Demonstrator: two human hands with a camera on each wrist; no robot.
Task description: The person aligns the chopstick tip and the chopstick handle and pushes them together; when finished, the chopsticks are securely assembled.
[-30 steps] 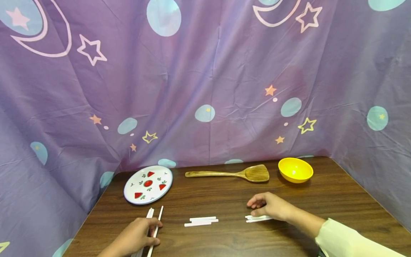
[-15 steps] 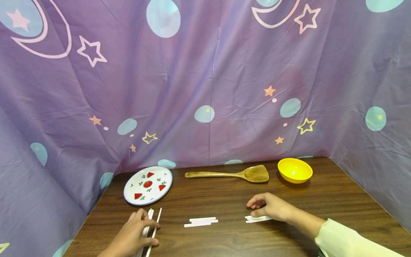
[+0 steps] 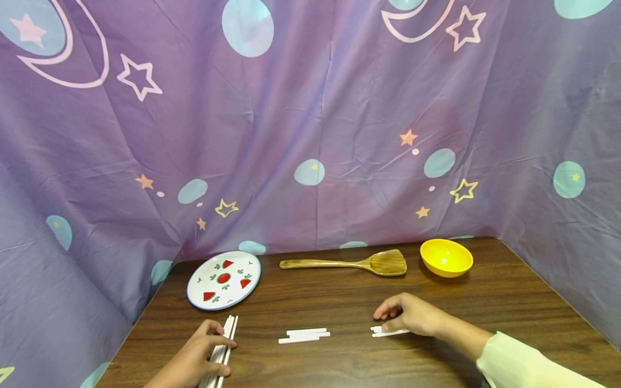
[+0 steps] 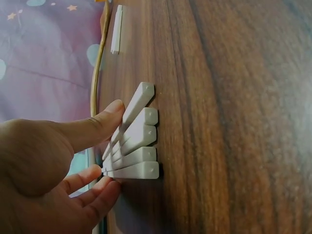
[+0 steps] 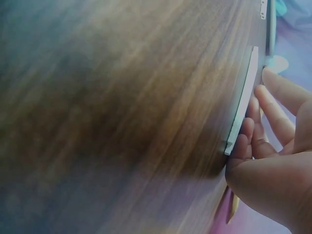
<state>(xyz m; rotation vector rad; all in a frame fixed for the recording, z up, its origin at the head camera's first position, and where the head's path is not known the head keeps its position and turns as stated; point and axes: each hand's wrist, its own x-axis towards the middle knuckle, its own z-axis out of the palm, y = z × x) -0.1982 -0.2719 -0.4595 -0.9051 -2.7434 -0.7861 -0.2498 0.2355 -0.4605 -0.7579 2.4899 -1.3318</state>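
In the head view my left hand (image 3: 194, 353) lies at the front left, thumb and fingers on either side of several long white chopsticks (image 3: 225, 345). The left wrist view shows their square thick ends fanned out on the table, with the thumb along the outermost chopstick (image 4: 139, 105) and fingertips on the far side. My right hand (image 3: 412, 315) rests at the right beside a small group of short white sticks (image 3: 388, 333), fingers loosely bent. From the right wrist these short sticks (image 5: 243, 105) lie on the table alongside the hand; whether the thumb touches them I cannot tell.
Another group of short white sticks (image 3: 304, 335) lies between the hands. Along the back are a white plate (image 3: 199, 285) with watermelon pictures, a wooden spatula (image 3: 335, 263) and a yellow bowl (image 3: 446, 257). A purple curtain (image 3: 271, 134) hangs behind the brown table (image 3: 301, 302).
The single chopstick on the right has moved left against the other chopsticks, and my left hand has shifted slightly left with it. My right hand has stayed nearly still.
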